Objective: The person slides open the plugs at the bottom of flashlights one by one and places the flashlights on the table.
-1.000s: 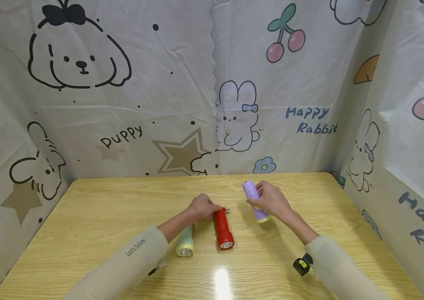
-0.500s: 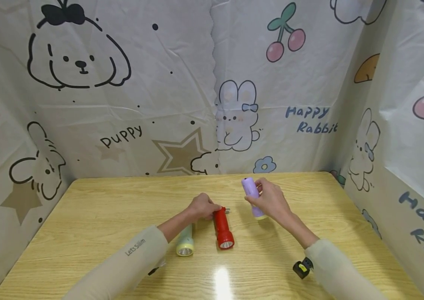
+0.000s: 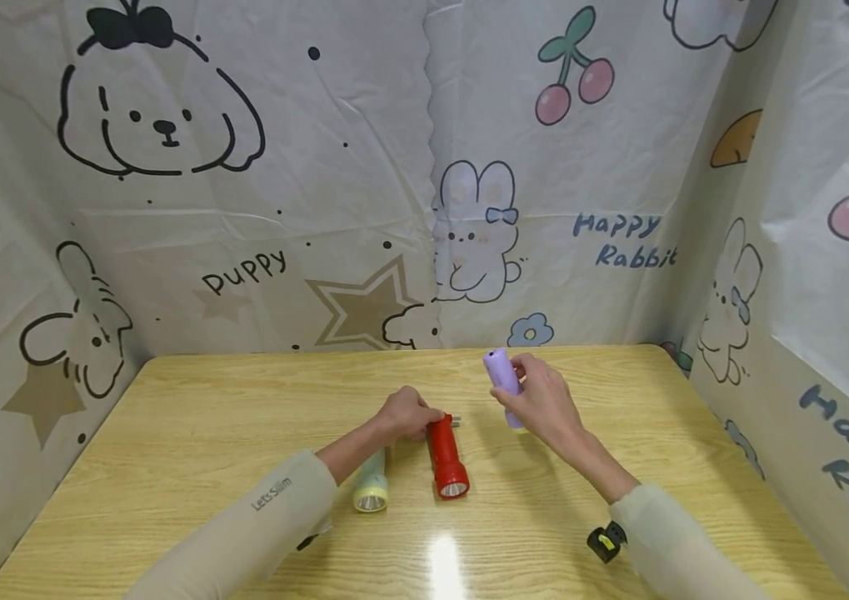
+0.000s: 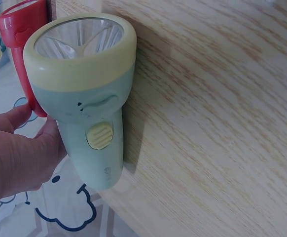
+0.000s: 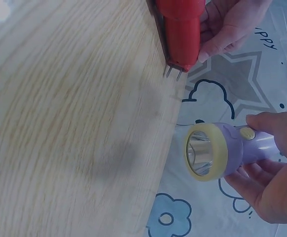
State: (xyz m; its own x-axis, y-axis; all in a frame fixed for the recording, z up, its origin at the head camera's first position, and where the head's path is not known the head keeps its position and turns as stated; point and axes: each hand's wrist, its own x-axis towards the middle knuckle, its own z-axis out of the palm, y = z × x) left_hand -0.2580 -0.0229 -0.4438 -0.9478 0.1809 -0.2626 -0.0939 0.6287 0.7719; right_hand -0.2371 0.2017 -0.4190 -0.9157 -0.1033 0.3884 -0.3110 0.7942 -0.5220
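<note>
My right hand (image 3: 544,400) grips a purple flashlight (image 3: 501,372) by its body, lifted off the table. In the right wrist view its pale-yellow head (image 5: 217,153) surrounds a clear lens, with thumb and fingers on opposite sides of the body. A red flashlight (image 3: 446,462) lies on the table, lens toward me, two metal plug prongs (image 5: 174,73) sticking out of its tail. My left hand (image 3: 403,414) holds that tail end with its fingertips. A mint-green flashlight (image 4: 96,113) with a pale-yellow head and round switch lies left of the red one, its tail hidden under my left wrist.
The wooden table (image 3: 244,400) ends at a white printed curtain (image 3: 364,183) behind, with more curtain on both sides. A black device (image 3: 606,542) is strapped at my right wrist.
My right hand has raised the purple flashlight, its head end rising away from me and tucking partly behind the hand. The left hand and the other two flashlights have stayed put.
</note>
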